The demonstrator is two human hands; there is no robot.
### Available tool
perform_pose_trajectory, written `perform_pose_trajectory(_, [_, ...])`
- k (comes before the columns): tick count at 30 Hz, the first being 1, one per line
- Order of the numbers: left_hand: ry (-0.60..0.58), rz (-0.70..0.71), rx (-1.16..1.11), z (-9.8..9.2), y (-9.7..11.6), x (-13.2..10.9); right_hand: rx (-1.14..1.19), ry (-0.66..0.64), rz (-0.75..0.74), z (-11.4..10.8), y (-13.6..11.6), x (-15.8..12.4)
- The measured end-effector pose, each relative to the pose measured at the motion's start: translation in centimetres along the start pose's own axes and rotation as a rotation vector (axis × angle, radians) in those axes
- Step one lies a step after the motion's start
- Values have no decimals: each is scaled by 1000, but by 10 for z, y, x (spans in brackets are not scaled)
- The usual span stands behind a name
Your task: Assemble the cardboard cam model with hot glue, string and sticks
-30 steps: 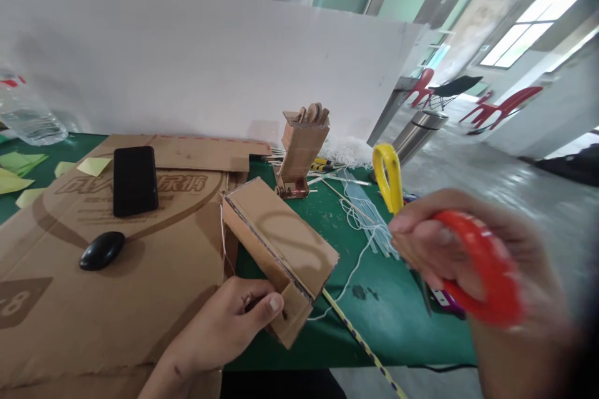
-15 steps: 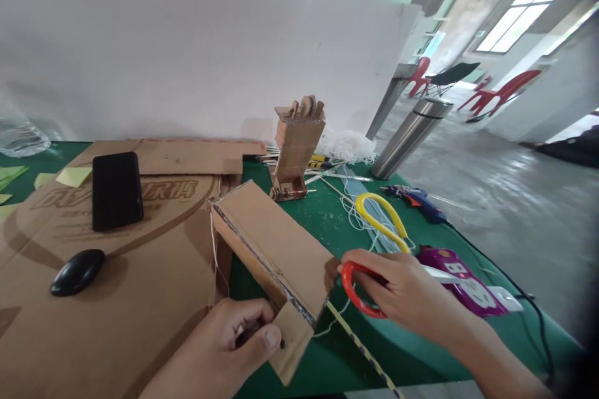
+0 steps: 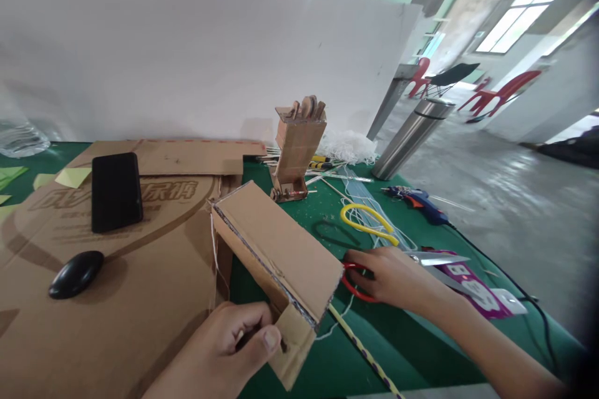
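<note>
My left hand [image 3: 229, 346] pinches the flap at the near end of a long, folded cardboard box [image 3: 281, 246], thumb on the outside and fingertips partly hidden. The box lies tilted, with a rough silvery-grey seam along its edge. Close to its right end, my right hand [image 3: 386, 277] is closed around the red handle of a pair of scissors [image 3: 369, 221]. Their other handle, a yellow loop, sticks out above the hand. The blades point right and are spread apart. A white string hangs at the box's left end.
An upright cardboard piece [image 3: 299, 149] stands behind the box. A steel flask [image 3: 412, 140], a glue gun [image 3: 416, 202] and a purple packet [image 3: 472, 287] are on the right. A phone [image 3: 116, 192] and a black mouse [image 3: 76, 274] rest on a cardboard sheet [image 3: 154, 299]. A yellow patterned strip [image 3: 362, 349] crosses the green table.
My right hand has shifted slightly, uncovering the box's right corner. The scissors have turned, their yellow handle moving left and down, and both blades now show apart. My left hand stays almost still.
</note>
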State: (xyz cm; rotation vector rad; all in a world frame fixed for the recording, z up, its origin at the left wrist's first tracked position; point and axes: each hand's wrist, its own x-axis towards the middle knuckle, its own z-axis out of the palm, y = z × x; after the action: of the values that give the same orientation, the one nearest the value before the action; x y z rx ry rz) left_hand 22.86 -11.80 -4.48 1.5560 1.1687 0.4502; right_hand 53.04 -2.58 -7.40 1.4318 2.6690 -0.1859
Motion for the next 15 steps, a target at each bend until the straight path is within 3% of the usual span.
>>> perform_pose_trajectory(5, [66, 55, -81, 0, 0, 3, 86, -33, 59, 0, 1, 4])
perform_pose_trajectory(9, [165, 77, -151, 1, -5, 2, 208, -42, 8, -9, 3, 4])
perform_pose_trajectory(12, [280, 13, -244, 3, -12, -2, 275, -29, -45, -14, 5, 5])
perform_pose_trajectory(15, [448, 13, -521, 7, -14, -7, 299, 156, -55, -24, -3, -3])
